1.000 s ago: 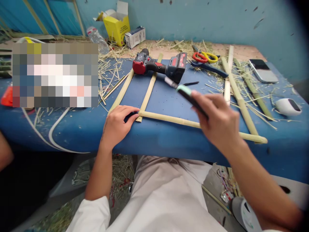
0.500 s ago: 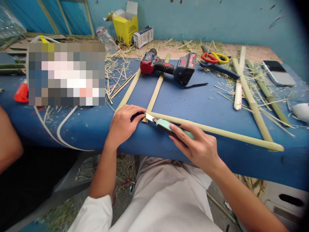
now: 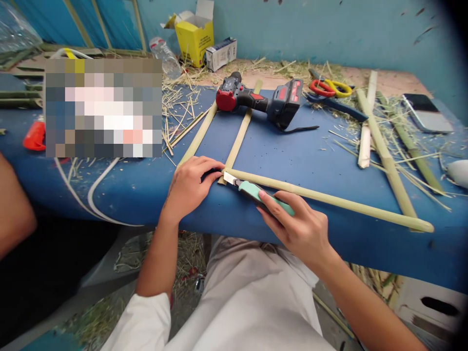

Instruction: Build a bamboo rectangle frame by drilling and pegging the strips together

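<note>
My right hand (image 3: 298,219) is wrapped around a utility knife (image 3: 268,196) with a mint-green and black handle. Its short blade points left and lies at the left end of a long bamboo strip (image 3: 325,197). At that same end, the thumb and fingers of my left hand (image 3: 192,183) pinch together, where the long strip meets a crossing bamboo strip (image 3: 239,139). The exact contact under the fingertips is partly hidden. Toward the right, the long strip's other end rests by another bamboo piece (image 3: 393,185).
A cordless drill (image 3: 258,101) lies across the strips on the blue surface (image 3: 285,151). Behind are scissors (image 3: 329,88), a phone (image 3: 427,113), a yellow box (image 3: 195,39) and a plastic bottle (image 3: 166,58). Bamboo shavings are scattered around. Another person's arm (image 3: 14,209) is at left.
The whole view has shifted slightly. Both hands keep their grip, and the knife blade stays at the strip's left end.
</note>
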Motion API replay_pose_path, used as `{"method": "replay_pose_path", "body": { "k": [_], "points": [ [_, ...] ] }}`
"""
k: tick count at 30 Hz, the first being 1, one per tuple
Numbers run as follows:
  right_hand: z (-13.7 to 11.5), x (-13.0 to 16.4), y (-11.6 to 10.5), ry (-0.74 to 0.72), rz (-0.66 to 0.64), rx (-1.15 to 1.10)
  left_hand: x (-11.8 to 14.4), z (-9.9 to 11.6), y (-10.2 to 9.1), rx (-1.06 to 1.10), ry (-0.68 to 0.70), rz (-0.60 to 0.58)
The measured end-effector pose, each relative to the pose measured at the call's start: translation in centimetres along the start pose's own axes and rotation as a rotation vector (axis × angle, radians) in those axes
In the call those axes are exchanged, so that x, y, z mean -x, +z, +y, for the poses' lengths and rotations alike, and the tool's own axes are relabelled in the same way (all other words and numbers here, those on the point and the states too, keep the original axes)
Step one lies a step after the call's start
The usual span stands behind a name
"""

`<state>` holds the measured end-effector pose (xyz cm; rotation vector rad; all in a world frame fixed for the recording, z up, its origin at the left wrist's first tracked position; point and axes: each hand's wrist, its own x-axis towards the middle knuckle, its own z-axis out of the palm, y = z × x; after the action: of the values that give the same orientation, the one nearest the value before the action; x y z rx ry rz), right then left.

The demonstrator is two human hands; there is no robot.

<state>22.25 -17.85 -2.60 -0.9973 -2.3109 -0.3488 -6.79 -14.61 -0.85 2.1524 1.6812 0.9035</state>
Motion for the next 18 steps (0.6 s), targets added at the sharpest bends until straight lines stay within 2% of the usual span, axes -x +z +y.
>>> {"method": "replay_pose_path", "body": {
  "k": [13, 18],
  "points": [
    [-1.5, 0.1, -0.9, 0.058, -0.043, 0.044, -0.1, -0.2, -0.1, 0.013, -0.017, -0.010],
    [-1.8, 0.2, -0.5, 0.061, -0.036, 0.061, -0.2, -0.2, -0.1, 0.037, -0.018, -0.018]
  ]
}}
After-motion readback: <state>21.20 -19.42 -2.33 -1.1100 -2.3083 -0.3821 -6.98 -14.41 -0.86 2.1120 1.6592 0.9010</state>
